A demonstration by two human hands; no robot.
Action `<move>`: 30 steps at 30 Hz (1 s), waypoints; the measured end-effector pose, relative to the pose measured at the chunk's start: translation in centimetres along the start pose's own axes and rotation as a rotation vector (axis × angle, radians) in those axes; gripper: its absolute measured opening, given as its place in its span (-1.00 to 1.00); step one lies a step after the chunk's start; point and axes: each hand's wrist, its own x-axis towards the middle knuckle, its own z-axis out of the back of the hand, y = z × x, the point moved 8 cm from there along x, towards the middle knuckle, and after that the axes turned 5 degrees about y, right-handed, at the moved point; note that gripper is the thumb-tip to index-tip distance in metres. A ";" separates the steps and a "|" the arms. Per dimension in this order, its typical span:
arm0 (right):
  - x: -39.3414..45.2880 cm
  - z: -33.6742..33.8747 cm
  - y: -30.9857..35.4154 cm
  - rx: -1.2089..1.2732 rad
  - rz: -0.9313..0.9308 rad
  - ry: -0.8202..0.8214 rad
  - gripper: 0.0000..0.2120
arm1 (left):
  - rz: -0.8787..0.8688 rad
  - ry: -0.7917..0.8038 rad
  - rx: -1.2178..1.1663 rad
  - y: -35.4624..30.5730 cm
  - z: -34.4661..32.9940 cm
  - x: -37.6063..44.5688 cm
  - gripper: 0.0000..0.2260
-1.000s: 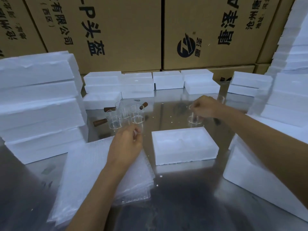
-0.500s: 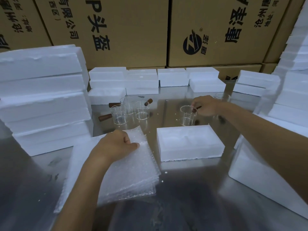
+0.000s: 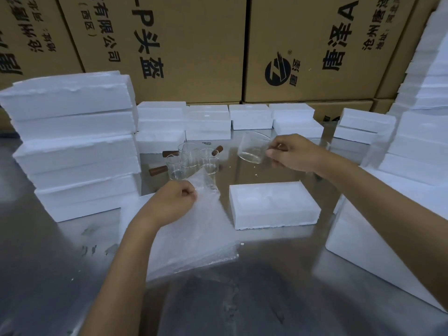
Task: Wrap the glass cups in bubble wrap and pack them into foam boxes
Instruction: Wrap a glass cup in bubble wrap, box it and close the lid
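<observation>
1. Big brown cartons fill the wall behind the tabletop. They carry black Chinese print turned sideways; I can read "头盔" after a "P", "有限公司", "(西区)", "沧州" and "唐泽". A round black logo with a slanted Z-like mark sits on the right carton.
2. The left hand is clenched on the far corner of the top bubble wrap sheet, which is raised off the stack lying on the tabletop.
3. The right hand grasps a glass cup by its handle, holding it tilted in the air over the tabletop, behind the foam box. The handle is almost wholly hidden in the fingers.
4. That foam box lies in the middle of the tabletop, open side up; its moulded hollows are faint and hard to make out.
5. Three more cups with brown handles stand close together near the raised sheet, the nearest partly veiled by it.
6. Another glass shows behind the right wrist, mostly hidden.
7. A tall foam pile stands at the left, a low row of foam pieces at the back. More foam rises at the right, cut off by the frame edge.
8. A small label on the tabletop behind the cups is too small to read.
</observation>
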 end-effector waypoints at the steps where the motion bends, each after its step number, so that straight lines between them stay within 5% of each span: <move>1: -1.0 -0.3 1.6 0.102 0.034 0.007 -0.84 | -0.007 -0.042 -0.054 -0.2 0.5 -0.1 -0.75; 5: -4.9 -3.5 6.9 0.221 0.138 0.203 -0.84 | -0.077 -0.170 -0.247 -1.1 1.8 -0.6 -0.79; 15: -5.8 -5.3 8.0 -0.262 0.099 0.245 -0.67 | -0.220 -0.152 -0.470 -3.3 2.1 -1.6 -0.73; 19: -4.7 -5.6 6.6 0.137 -0.089 0.153 -0.69 | -0.258 0.000 -0.542 -4.7 0.7 -2.2 -0.77; 23: -4.8 -8.1 6.0 0.626 -0.223 0.254 -0.86 | -0.291 0.136 -0.538 -5.7 -0.7 -2.8 -0.86; 26: -5.1 -9.0 5.9 0.730 -0.226 0.296 -0.84 | -0.349 -0.025 -0.644 -5.3 1.3 -2.9 -0.79; 30: -5.7 -9.2 5.5 0.907 -0.229 0.341 -0.73 | -0.391 -0.514 -0.718 -3.0 5.9 -3.6 -0.79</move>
